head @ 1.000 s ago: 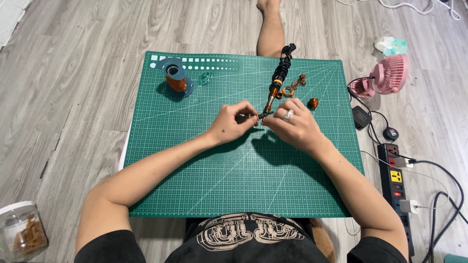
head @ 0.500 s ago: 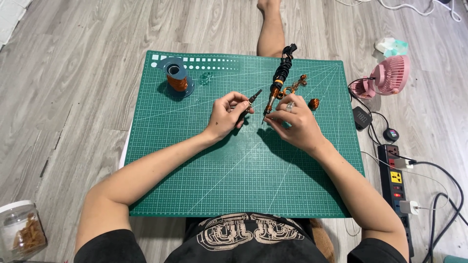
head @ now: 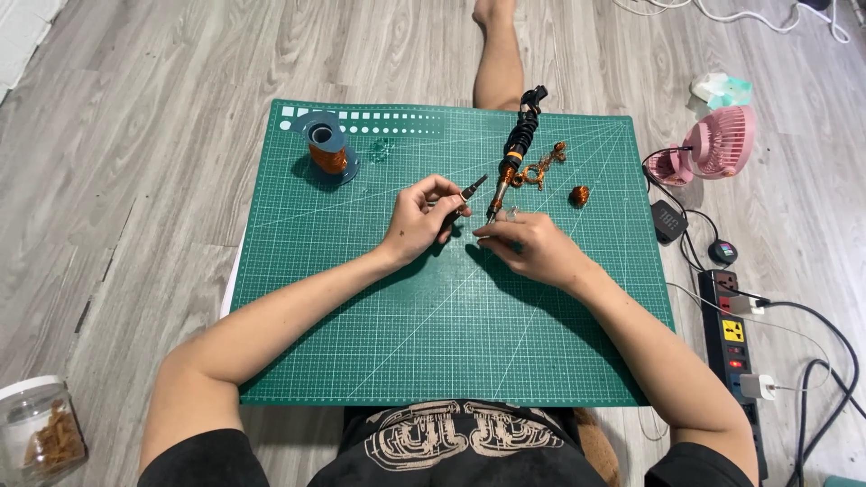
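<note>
My left hand (head: 424,219) is over the green cutting mat (head: 361,325), closed around small pliers (head: 471,190) whose tip points up and right. My right hand (head: 532,245) lies just to the right, fingertips pinched together near the tip of a soldering iron (head: 510,167); whether they hold a small piece I cannot tell. The iron lies on the mat, its black cord end at the far edge. Twisted copper wire (head: 542,166) lies beside the iron, and a small copper coil (head: 579,195) sits to its right.
A spool of copper wire (head: 326,147) stands at the mat's far left. Right of the mat on the wood floor are a pink fan (head: 713,146), a power strip (head: 732,334) and cables. A clear jar (head: 41,437) stands at lower left. My leg (head: 499,63) extends beyond the mat.
My left hand lifted the pliers away from the right hand and drew back left. My right hand slid down from beside the iron toward me.
</note>
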